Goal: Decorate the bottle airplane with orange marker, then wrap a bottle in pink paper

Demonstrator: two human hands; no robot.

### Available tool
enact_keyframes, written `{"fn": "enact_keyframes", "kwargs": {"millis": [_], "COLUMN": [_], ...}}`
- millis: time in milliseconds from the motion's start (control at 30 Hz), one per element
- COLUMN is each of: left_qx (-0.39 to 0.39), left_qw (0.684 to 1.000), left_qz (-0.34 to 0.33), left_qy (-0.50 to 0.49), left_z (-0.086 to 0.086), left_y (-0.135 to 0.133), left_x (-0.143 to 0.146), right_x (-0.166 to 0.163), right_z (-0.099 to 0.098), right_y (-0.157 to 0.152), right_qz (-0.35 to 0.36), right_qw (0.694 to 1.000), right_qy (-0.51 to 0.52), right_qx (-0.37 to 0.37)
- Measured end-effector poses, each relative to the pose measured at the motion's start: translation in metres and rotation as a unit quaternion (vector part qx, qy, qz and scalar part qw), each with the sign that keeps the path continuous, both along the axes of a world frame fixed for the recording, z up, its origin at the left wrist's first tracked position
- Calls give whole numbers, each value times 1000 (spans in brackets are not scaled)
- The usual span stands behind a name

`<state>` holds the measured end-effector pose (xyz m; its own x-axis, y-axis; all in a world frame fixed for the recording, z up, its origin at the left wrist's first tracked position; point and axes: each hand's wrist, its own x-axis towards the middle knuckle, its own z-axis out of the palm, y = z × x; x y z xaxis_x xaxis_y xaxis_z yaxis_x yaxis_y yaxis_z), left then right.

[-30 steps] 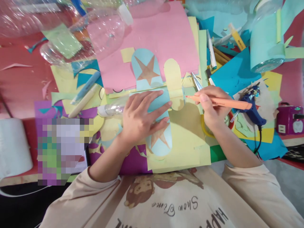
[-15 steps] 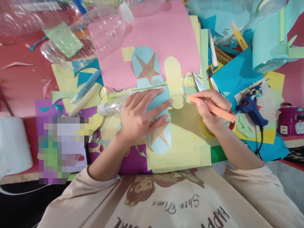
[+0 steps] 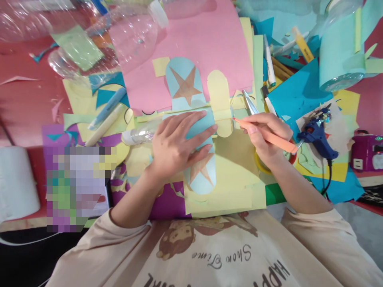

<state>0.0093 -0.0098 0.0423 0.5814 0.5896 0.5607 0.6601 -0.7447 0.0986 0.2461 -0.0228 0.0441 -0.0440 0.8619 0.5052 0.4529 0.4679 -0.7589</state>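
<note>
My left hand (image 3: 181,141) lies with fingers spread over a light blue paper wrap (image 3: 206,135). A clear bottle neck with a white cap (image 3: 128,138) comes out on its left side. Blue rounded paper pieces, each with a brown star, stick out above (image 3: 187,85) and below (image 3: 203,175) the wrap. At its right end sits a pale yellow rounded strip (image 3: 220,103). Closed around an orange marker (image 3: 271,138), my right hand (image 3: 267,133) points the red tip at the strip's right side. Metal blades (image 3: 250,103) show just above that hand; whether it touches them I cannot tell.
A blue glue gun (image 3: 318,137) rests on scrap paper at right, beside a purple box (image 3: 367,152). Blue-wrapped clear bottle (image 3: 342,56) stands at upper right. Clear bottles (image 3: 134,38) lie at upper left. Two markers (image 3: 108,108) lie left, and a white roll (image 3: 18,183) farther out.
The view has shifted very slightly. Both hands and the orange marker hold nearly the same position.
</note>
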Motion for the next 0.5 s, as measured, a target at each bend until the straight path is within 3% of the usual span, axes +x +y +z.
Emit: {"fn": "enact_keyframes", "kwargs": {"millis": [333, 500], "left_qx": [-46, -23], "left_qw": [999, 1000], "left_qz": [3, 6], "left_qy": [-19, -9], "left_z": [-4, -3], "left_y": [-1, -1], "left_x": [-1, 0], "right_x": [-1, -1], "right_z": [-1, -1], "right_y": [2, 0], "right_qz": [15, 17], "right_qw": [1000, 1000], "right_qy": [0, -13], "right_qx": [6, 5]}}
